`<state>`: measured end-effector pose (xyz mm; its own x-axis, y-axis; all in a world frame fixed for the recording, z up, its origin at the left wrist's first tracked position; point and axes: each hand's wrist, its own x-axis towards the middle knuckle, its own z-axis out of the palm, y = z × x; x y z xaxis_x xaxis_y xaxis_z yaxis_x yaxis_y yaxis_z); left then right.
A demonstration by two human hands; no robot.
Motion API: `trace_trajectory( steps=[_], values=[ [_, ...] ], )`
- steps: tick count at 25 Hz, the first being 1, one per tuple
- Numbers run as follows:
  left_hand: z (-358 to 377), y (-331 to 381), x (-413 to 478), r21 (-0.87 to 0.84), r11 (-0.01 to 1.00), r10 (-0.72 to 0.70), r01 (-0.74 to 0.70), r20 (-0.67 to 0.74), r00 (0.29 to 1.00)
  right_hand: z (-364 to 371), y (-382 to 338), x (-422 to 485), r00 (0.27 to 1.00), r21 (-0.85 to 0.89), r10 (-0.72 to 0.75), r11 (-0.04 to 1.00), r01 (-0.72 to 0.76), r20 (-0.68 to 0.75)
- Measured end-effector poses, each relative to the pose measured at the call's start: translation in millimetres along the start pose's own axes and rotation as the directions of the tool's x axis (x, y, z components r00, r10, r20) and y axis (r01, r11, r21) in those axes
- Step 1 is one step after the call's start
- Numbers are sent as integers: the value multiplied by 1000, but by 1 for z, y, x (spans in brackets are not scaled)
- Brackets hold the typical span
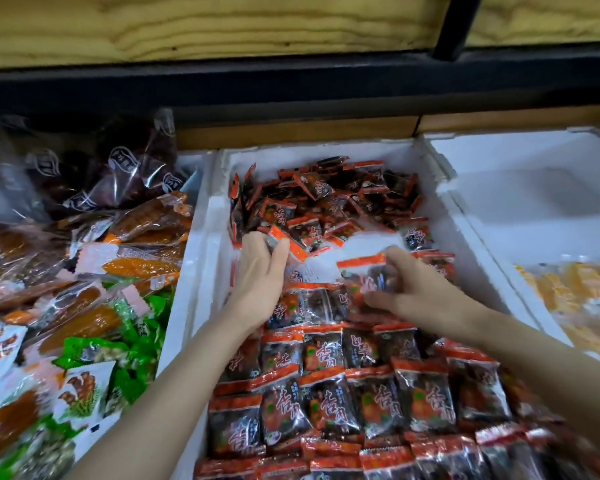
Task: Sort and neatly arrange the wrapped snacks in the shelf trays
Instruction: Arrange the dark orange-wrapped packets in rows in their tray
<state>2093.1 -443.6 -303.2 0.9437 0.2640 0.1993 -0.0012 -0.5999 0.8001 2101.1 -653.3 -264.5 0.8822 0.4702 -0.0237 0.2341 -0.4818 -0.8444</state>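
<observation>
My left hand [260, 275] was in the middle foam tray [201, 258], fingers curled round an orange-edged packet [286, 244] at the near edge of the loose pile [326, 199]. The grip was partly hidden by my own knuckles. My right hand [420, 292] pinched a second packet [364, 268] between thumb and fingertips, orange strip on top, held just above the tray's middle. A bare white patch of tray floor showed between the two hands.

The pile of red-and-black packets lay jumbled at the back of the tray. Neat rows [343, 403] of the same packets filled the front, overlapping, labels up. Both forearms reached over those rows.

Left tray [84, 271] held mixed snacks: orange, green, dark. Right tray [492, 216] held yellow packets [568, 292] near its front. Wooden shelf [222, 26] was overhead.
</observation>
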Motion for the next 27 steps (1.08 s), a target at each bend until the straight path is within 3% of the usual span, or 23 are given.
trace_trajectory(
  steps=[3, 5, 10, 17, 20, 23, 27],
  values=[
    [10, 14, -31, 8, 997, 71, -71, 31, 997, -6, 6, -36, 998, -12, -22, 1000, 23, 59],
    [14, 18, -50, -69, 993, 104, -100, 54, 993, -1, 12, -46, 995, -140, -53, 988, 64, 80],
    [12, 11, -88, -131, 990, -25, 46, 156, 987, 23, 29, -58, 991, -309, -70, 946, 102, 115],
    [2, 8, -107, 159, 984, 19, -82, 360, 933, 29, 47, -60, 972, -487, -184, 842, 232, 145],
    [2, 10, -106, 221, 963, 40, -153, 446, 894, 29, 45, -69, 946, -546, -220, 776, 317, 237],
    [-1, 10, -101, 147, 983, 20, -114, 525, 851, 28, 41, -74, 928, -609, -196, 708, 358, 318],
    [-7, 13, -92, -27, 999, -29, 45, 428, 903, 28, 37, -73, 930, -616, -147, 713, 336, 337]
  ],
)
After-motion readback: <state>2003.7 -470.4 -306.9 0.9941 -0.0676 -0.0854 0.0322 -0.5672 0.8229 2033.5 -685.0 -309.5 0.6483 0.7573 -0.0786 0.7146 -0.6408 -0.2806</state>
